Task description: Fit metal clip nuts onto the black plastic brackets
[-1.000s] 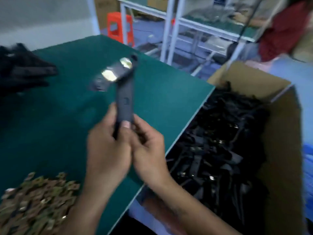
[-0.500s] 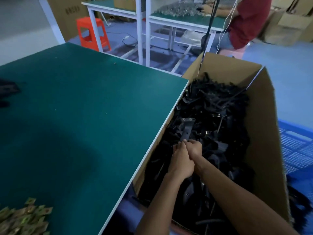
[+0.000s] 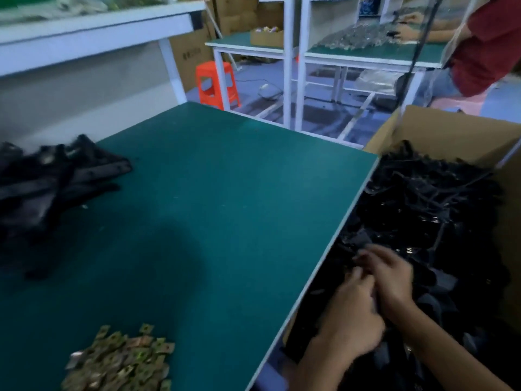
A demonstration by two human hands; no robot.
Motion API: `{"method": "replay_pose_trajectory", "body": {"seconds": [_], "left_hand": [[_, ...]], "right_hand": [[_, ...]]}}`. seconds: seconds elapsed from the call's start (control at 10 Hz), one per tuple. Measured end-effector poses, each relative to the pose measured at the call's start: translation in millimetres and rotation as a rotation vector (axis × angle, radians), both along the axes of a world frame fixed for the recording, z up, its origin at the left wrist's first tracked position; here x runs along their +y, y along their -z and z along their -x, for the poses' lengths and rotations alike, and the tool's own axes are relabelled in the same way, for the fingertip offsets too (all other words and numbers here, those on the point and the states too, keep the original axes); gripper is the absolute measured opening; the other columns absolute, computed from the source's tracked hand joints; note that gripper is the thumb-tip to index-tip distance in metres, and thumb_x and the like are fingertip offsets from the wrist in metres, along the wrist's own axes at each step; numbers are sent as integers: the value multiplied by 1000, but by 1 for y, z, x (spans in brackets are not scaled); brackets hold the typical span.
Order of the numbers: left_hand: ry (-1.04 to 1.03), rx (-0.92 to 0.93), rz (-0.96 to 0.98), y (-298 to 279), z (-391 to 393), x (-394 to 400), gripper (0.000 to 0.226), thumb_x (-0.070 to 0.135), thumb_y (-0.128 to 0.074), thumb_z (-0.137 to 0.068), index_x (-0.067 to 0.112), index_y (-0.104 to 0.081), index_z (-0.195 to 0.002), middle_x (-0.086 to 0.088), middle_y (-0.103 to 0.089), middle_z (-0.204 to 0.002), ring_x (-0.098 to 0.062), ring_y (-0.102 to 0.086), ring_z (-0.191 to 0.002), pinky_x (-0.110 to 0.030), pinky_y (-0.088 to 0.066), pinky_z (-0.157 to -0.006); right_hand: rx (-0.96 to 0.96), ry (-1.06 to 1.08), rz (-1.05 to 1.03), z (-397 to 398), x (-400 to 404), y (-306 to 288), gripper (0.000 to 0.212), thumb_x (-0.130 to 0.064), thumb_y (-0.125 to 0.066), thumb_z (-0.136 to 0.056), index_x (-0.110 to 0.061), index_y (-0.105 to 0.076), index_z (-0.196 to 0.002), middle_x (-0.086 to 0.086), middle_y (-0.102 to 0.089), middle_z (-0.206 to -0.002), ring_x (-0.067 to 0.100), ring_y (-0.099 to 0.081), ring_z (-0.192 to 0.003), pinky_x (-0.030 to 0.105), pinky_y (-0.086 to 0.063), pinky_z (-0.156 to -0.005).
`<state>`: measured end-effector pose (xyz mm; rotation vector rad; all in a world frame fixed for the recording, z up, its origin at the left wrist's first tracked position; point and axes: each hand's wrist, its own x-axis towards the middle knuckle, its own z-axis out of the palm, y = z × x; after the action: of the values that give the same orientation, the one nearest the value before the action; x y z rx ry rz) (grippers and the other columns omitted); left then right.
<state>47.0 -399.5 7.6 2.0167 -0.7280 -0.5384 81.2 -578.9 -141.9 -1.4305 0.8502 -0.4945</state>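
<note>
Both my hands are down in a cardboard box to the right of the green table, over a heap of black plastic brackets. My left hand is curled, and my right hand lies close beside it with blurred fingers. Something dark shows between them, but motion blur hides whether either hand grips it. A pile of brass-coloured metal clip nuts lies at the table's near left. More black brackets are heaped at the table's far left.
The table's white right edge runs along the box. Beyond the table stand an orange stool and white-framed workbenches. A person in a red top works at the far right bench.
A second ago both hands held a bracket with clip nuts above the table. They carried it right and down into the box. The view has since swung left, and the bracket no longer stands out.
</note>
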Motion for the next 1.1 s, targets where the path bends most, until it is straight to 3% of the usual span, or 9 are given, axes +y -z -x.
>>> {"method": "replay_pose_trajectory", "body": {"seconds": [0.1, 0.2, 0.4, 0.5, 0.7, 0.8, 0.9, 1.0, 1.1], "left_hand": [[-48, -7, 150, -22, -1, 28, 43, -9, -47, -95, -10, -50, -138, -24, -50, -146, -29, -42, -136, -8, -26, -107], [-244, -244, 356, -28, 1, 79, 49, 9, -52, -95, 8, -54, -143, -2, -54, -148, -8, -49, -134, -17, -32, -114], [-1026, -349, 481, 14, -51, 256, 31, 2, -55, -100, 26, -71, -113, 9, -74, -108, -11, -67, -106, -50, -52, -98], [-1291, -393, 379, 43, -47, 328, 32, 4, -52, -102, 31, -68, -109, 11, -73, -99, -19, -66, -90, -29, -54, -85], [-1529, -411, 388, 64, -41, 364, 24, 12, -51, -102, 29, -67, -105, 12, -66, -77, -3, -58, -66, -16, -45, -62], [-1493, -431, 345, 61, -43, 363, 23, 10, -53, -99, 28, -66, -105, 5, -64, -72, -5, -52, -56, -18, -41, -54], [-1517, -399, 356, 62, -41, 367, 22, 12, -55, -99, 31, -65, -106, 8, -65, -79, -3, -53, -58, -19, -42, -55], [-1534, -525, 215, 60, -40, 366, 25, 23, -57, -96, 30, -58, -120, 19, -59, -104, -2, -57, -100, -26, -49, -82], [-1540, -665, -280, 58, -41, 356, 54, 42, -53, -96, 25, -38, -145, 0, -34, -150, -25, -22, -146, -46, -26, -116]], "right_hand": [[-222, 9, 235, -2, 19, -50, 21, -20, -53, -105, -7, -70, -111, -1, -69, -83, 2, -62, -64, 23, -52, -61], [-556, -170, 348, -23, 88, -119, 27, -34, -49, -106, -17, -68, -98, -10, -64, -73, 0, -55, -63, 14, -47, -58], [-354, -1166, 602, -95, 242, -125, 20, -4, -64, -97, -22, -72, -99, -11, -70, -85, 3, -62, -77, 21, -46, -77], [-311, -1343, 616, -131, 319, -120, 17, -11, -65, -97, -14, -73, -112, -4, -71, -94, 14, -63, -77, 28, -49, -80], [-163, -1215, 569, -172, 449, -113, 52, -66, -68, -83, -19, -59, -63, -6, -57, -58, 13, -53, -61, 32, -39, -56], [-174, -1076, 537, -170, 478, -104, 60, -51, -75, -76, -14, -38, -47, -7, -36, -40, 15, -37, -48, 32, -28, -48], [-338, -1044, 432, -167, 484, -102, 51, -27, -73, -77, -11, -30, -53, -1, -24, -51, 13, -25, -52, 34, -23, -51], [-579, -1132, 358, -157, 469, -117, 48, -19, -73, -85, -2, -36, -59, 3, -30, -56, 10, -29, -55, 32, -23, -52], [-675, -1389, 439, -135, 446, -141, 39, -18, -72, -84, -5, -45, -59, 2, -39, -54, 7, -37, -53, 24, -28, -49]]}}
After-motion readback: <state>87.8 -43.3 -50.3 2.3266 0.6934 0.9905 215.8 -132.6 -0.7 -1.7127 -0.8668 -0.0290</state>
